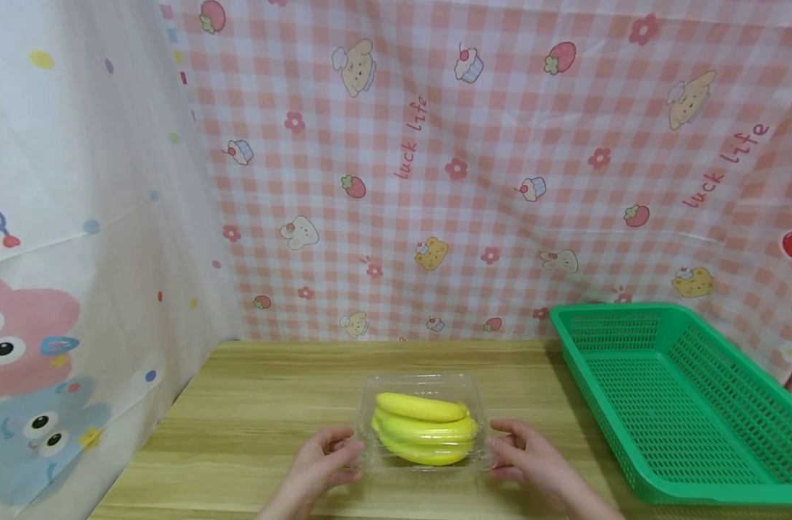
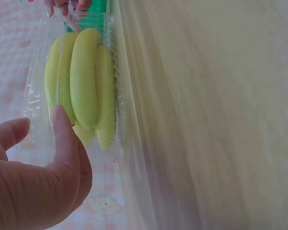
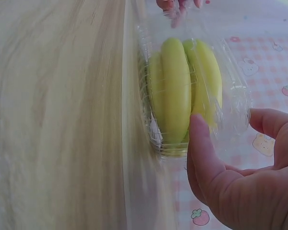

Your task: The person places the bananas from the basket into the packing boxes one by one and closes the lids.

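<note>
A clear plastic clamshell box (image 1: 422,381) sits on the wooden table, with a bunch of yellow bananas (image 1: 425,432) inside it. Its see-through lid lies over the fruit. At the box's left side is my left hand (image 1: 323,461), thumb and fingers spread apart, fingertips at the plastic edge. My right hand (image 1: 526,456) mirrors it on the right side, its fingertips also at the edge. In the left wrist view the bananas (image 2: 84,79) show greenish lower ends beyond the fingers. The right wrist view shows the thumb and forefinger apart beside the box (image 3: 235,100).
A green perforated plastic basket (image 1: 695,491) stands on the right of the wooden table (image 1: 259,390). Behind hangs a pink checked cloth (image 1: 383,217) with cartoon prints, and a white printed cloth (image 1: 110,289) hangs on the left.
</note>
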`<state>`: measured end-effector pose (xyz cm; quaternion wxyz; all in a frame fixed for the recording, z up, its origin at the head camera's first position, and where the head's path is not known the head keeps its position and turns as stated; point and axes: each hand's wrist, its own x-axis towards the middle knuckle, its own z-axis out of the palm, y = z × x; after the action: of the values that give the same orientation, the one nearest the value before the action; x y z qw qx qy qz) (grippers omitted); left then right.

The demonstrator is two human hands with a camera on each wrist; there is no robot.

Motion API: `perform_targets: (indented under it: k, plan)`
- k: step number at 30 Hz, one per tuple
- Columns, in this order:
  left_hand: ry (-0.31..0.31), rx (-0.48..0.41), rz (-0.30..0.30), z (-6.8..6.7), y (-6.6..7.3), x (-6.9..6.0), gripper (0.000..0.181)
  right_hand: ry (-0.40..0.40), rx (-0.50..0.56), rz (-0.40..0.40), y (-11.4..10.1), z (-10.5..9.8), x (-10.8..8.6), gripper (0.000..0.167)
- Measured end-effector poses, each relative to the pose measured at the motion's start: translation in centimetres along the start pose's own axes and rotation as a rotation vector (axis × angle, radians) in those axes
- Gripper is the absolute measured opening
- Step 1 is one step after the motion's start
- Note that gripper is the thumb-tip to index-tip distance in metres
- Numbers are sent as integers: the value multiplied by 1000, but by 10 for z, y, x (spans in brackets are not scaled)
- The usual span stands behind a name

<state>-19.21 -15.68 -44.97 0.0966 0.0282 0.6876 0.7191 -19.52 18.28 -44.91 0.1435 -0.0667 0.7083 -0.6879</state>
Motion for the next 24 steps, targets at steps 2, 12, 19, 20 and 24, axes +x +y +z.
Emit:
perform_targets:
  k: [2, 12, 19, 20, 24]
  plan:
    - [0, -16, 1, 0, -1, 1, 65, -8, 17, -7, 1, 0, 0, 68]
    - [-13, -121, -7, 3, -2, 0, 57, -39, 74, 3, 4, 1, 0, 70]
    - [6, -143, -8, 5, -5, 1, 52, -47, 100, -3, 6, 1, 1, 69]
    - [10, -143, -8, 5, -6, 1, 52, -48, 105, -3, 6, 2, 1, 70]
    - [22, -150, -9, 6, -7, 2, 52, -49, 117, -6, 6, 2, 1, 70]
